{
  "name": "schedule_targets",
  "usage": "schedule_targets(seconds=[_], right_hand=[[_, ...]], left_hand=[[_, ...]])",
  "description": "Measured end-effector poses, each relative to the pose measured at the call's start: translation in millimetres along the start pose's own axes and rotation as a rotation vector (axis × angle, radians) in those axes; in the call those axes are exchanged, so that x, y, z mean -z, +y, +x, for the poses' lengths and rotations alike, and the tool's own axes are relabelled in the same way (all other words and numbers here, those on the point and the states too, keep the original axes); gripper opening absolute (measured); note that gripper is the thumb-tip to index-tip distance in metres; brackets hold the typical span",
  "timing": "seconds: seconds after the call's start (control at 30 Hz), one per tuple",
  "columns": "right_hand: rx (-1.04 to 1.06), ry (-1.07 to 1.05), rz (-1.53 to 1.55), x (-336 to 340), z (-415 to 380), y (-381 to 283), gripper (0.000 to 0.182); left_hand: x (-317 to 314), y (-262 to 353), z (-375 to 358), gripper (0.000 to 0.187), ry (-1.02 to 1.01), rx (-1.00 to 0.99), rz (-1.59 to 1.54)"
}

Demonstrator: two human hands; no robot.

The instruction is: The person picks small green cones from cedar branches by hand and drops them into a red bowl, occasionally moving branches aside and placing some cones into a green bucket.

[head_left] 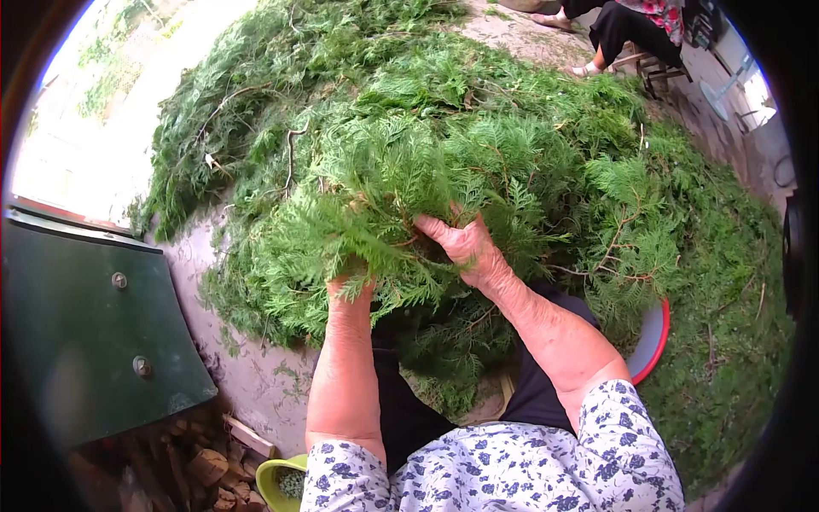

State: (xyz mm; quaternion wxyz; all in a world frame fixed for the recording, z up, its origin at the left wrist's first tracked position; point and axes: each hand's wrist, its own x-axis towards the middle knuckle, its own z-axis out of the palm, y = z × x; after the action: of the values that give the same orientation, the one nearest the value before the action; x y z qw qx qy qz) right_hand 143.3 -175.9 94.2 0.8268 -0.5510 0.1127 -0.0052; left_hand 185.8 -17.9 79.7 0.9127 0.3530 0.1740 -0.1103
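Observation:
A leafy evergreen branch (375,230) with flat, scale-like green sprays is held up in front of me above my lap. My right hand (465,247) grips its reddish stem, thumb and fingers closed. On the other side, my left hand (351,283) is deep in the same branch, closed round it; the sprays cover most of its fingers. Beneath and beyond both hands spreads a large heap of cut evergreen branches (512,145).
At lower left are a dark green panel (94,333), split firewood (209,465) and a yellow-green bowl (273,486) of small pale green bits. A red-rimmed basin (662,341) sits at right, partly under foliage. Another person (627,34) sits at top right.

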Motion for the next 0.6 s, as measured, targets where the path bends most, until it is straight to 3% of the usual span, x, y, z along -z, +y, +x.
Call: schedule_targets(seconds=[0.07, 0.1, 0.13, 0.2, 0.23, 0.53, 0.6], right_hand=[[0.023, -0.024, 0.019, 1, 0, 1, 0.035], [0.047, -0.046, 0.038, 1, 0, 2, 0.035], [0.046, -0.046, 0.038, 3, 0, 2, 0.035], [0.081, -0.085, -0.118, 7, 2, 2, 0.035], [0.081, -0.086, -0.117, 5, 1, 3, 0.035], [-0.025, -0.095, -0.025, 7, 1, -5, 0.04], [0.013, -0.137, -0.231, 7, -2, -14, 0.038]], left_hand=[[0, 8, 11, 0.046, -0.193, -0.192, 0.371], [0, 12, 12, 0.026, -0.152, -0.229, 0.269], [-8, 18, 3, 0.026, -0.151, -0.229, 0.268], [-20, 27, -15, 0.025, -0.261, 0.016, -0.036], [-5, 22, -3, 0.029, -0.245, 0.084, 0.046], [16, -10, 30, 0.031, -0.218, 0.149, -0.257], [15, -17, 33, 0.032, -0.209, 0.165, -0.329]])
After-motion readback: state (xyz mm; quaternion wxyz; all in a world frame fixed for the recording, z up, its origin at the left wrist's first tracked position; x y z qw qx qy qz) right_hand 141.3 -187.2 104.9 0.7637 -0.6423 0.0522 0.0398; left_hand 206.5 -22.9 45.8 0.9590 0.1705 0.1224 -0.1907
